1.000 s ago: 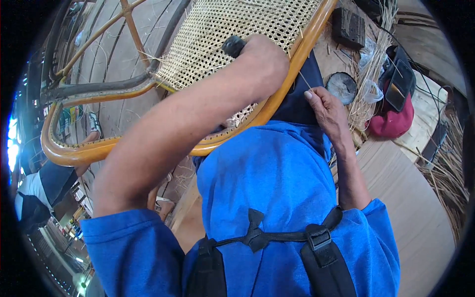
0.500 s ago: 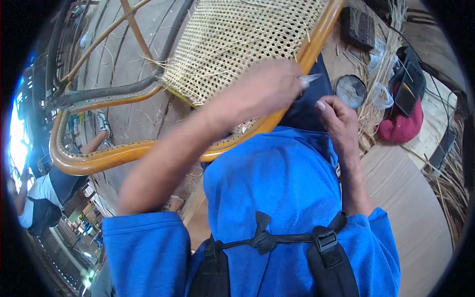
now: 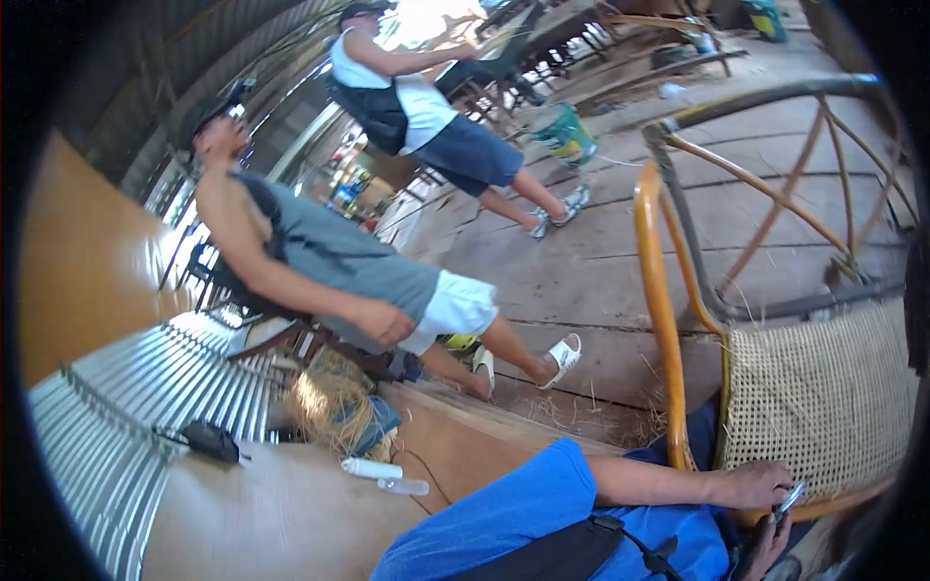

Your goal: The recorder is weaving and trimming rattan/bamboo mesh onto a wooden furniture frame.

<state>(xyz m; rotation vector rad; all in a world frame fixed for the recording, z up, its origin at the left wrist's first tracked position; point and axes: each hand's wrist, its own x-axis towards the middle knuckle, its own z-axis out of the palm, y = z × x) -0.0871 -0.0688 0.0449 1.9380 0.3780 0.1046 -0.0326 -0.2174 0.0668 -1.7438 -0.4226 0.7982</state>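
Observation:
My left hand [image 3: 751, 484] reaches out from a blue sleeve at the lower right and rests against the orange rattan frame [image 3: 659, 320] of a chair lying on its side. Its fingers pinch a small silvery metal tool [image 3: 790, 500] at the edge of the woven cane panel [image 3: 823, 397]. Only part of my right hand [image 3: 767, 548] shows just below, its fingers pointing up toward the tool. Its grip is hidden at the picture's rim.
A person in a grey vest and white shorts [image 3: 339, 271] sits on the plank floor to the left. Another person [image 3: 436, 116] stands farther back by a green bucket [image 3: 565, 136]. Nearer lie corrugated metal sheet [image 3: 126, 416], a fibre bundle [image 3: 329, 407] and a white tube [image 3: 373, 470].
My head has turned away from the cane panel toward the people on the left. The chair and both hands now sit at the lower right, with the hands still close together.

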